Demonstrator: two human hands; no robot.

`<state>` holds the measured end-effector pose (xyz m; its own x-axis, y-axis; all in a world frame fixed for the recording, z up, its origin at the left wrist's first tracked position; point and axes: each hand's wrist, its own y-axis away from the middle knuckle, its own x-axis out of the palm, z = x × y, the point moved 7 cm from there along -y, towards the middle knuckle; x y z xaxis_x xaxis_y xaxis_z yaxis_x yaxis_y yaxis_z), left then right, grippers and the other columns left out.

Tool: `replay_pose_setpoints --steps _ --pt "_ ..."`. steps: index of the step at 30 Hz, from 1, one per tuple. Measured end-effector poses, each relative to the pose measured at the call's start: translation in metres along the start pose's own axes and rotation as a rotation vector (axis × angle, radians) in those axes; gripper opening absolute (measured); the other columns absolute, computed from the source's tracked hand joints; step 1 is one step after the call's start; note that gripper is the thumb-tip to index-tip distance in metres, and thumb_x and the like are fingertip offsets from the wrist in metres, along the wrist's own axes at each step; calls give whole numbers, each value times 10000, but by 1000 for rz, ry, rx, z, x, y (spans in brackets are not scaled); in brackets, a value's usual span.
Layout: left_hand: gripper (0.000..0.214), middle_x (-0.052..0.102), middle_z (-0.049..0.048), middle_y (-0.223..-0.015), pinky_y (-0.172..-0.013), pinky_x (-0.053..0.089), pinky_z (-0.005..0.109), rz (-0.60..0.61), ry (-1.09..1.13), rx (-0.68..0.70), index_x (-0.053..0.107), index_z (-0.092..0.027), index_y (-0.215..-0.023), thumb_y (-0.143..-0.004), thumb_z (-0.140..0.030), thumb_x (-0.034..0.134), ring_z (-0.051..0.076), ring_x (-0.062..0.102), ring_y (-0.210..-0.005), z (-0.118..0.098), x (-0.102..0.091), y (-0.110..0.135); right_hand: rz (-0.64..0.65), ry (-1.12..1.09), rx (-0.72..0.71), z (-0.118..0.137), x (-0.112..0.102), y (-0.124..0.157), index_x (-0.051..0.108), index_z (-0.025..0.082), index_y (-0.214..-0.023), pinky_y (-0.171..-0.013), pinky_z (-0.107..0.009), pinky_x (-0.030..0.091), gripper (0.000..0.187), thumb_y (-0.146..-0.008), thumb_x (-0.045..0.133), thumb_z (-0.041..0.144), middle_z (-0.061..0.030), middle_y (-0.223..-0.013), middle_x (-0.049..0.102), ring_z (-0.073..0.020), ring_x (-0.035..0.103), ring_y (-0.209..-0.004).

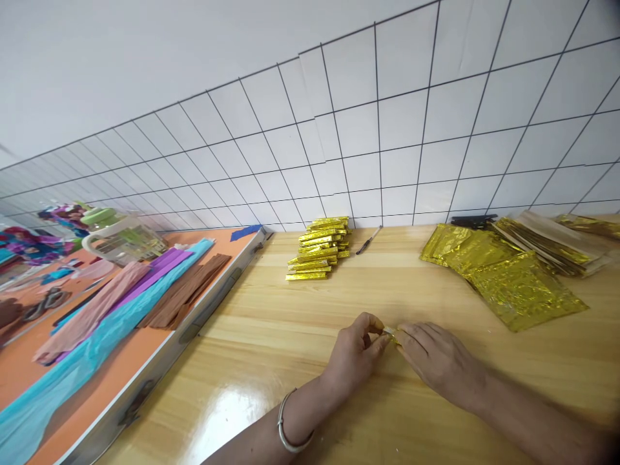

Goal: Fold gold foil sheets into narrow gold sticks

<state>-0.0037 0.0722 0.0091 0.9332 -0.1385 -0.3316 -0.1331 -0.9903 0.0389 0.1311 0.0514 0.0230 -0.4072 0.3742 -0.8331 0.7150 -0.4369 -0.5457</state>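
Between my two hands is a small piece of gold foil [393, 337], mostly covered by the fingers. My left hand [356, 352] pinches its left end with thumb and forefinger; a bangle circles that wrist. My right hand [433, 355] presses close from the other side, its fingers together on the foil. Beyond them lies a stack of narrow folded gold foil strips [320, 248]. To the right, flat gold foil sheets [523, 284] are spread in an overlapping pile.
A pen [369, 240] lies near the tiled wall [402, 129]. Behind the sheets are a dark object [473, 221] and a plastic-wrapped foil bundle [552, 242]. On the left, an orange table [162, 352] carries coloured fabric strips [111, 323] and a clear jug [126, 239].
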Motion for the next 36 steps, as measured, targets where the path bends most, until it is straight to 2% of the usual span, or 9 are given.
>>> replay_pose_setpoints --steps 4,8,15,20,25,28,33,36 --pt "170 513 -30 -683 -459 249 177 -47 131 -27 487 -169 -790 -764 -292 602 51 351 -508 9 1 -4 6 -3 1 1 0 0 569 124 -1048 -772 -381 489 255 -817 472 76 -118 -984 631 -220 587 -919" --pt "227 484 -38 -639 -482 280 166 -40 317 -66 467 -158 -741 -737 -304 641 51 386 -529 11 3 -6 31 -15 4 1 3 1 557 120 -1076 -776 -385 490 276 -823 456 71 -122 -1004 625 -219 584 -926" --pt "364 468 -62 -598 -395 245 149 1 530 -201 456 -159 -756 -655 -401 709 16 304 -417 10 5 -5 -11 -18 -9 2 -2 -1 559 118 -1074 -776 -369 496 258 -839 455 88 -121 -969 634 -209 591 -918" --pt "379 506 -38 -652 -410 309 150 47 517 -195 467 -157 -792 -655 -421 701 29 372 -452 12 8 -7 -48 -34 29 -3 -5 -3 571 123 -1040 -781 -355 497 212 -851 474 128 -107 -940 642 -194 603 -888" --pt "293 562 1 -825 -431 308 141 55 365 -90 472 -174 -886 -719 -328 658 25 391 -496 14 9 -6 -31 -48 36 -3 -7 -7 575 132 -1022 -778 -352 498 201 -847 477 124 -95 -935 643 -192 605 -870" --pt "273 541 -12 -768 -452 321 143 21 383 -77 459 -172 -862 -730 -316 650 32 404 -511 16 9 -7 -32 -39 31 -2 -8 -8 574 124 -1031 -776 -358 497 206 -844 486 127 -100 -937 643 -198 604 -873" --pt "353 500 -41 -670 -427 298 151 11 484 -171 451 -171 -829 -681 -387 688 37 372 -469 20 12 -8 -31 -43 10 0 -5 -5 578 137 -1034 -776 -359 499 210 -856 468 127 -104 -940 647 -200 601 -898" --pt "303 502 -29 -686 -492 333 164 -10 440 -114 478 -160 -810 -696 -353 682 50 401 -529 16 9 -8 -24 -53 10 -1 -3 -4 570 138 -1049 -777 -358 500 218 -856 467 134 -101 -944 645 -198 601 -894"
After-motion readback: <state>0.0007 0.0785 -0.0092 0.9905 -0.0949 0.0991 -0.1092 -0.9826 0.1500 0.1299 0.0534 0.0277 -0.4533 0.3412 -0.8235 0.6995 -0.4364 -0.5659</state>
